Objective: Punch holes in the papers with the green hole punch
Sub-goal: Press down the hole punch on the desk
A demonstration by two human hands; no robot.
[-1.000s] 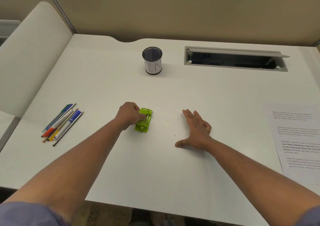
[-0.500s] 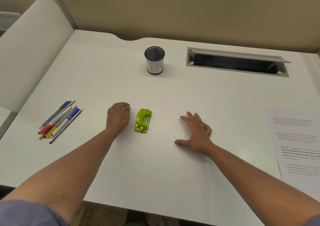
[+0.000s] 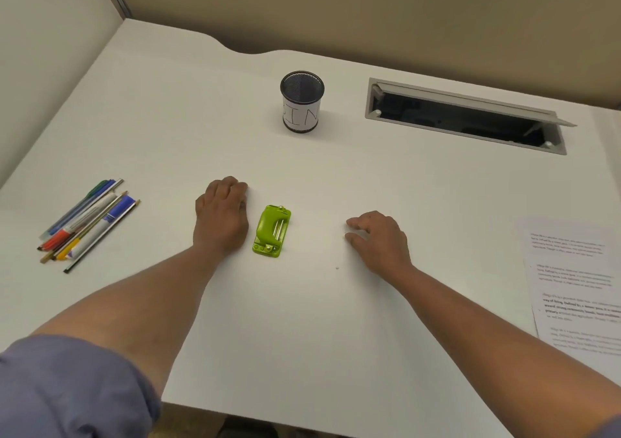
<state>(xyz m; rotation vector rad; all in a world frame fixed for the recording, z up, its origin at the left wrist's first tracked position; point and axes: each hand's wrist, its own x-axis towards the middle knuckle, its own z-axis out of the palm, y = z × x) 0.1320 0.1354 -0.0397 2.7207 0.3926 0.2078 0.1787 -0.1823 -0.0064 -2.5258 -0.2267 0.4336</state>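
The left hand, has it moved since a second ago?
Yes. The left hand has let go of the green hole punch and now rests just left of it, towards the pens.

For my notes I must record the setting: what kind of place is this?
Probably an office cubicle or study carrel: a white desk with partition walls, a cable hatch and a mesh pen cup.

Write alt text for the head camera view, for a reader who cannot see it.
A green hole punch sits on a white desk between a person's left hand and right hand, neither touching it. Printed papers lie at the right edge, pens at the left, and a mesh cup stands behind.
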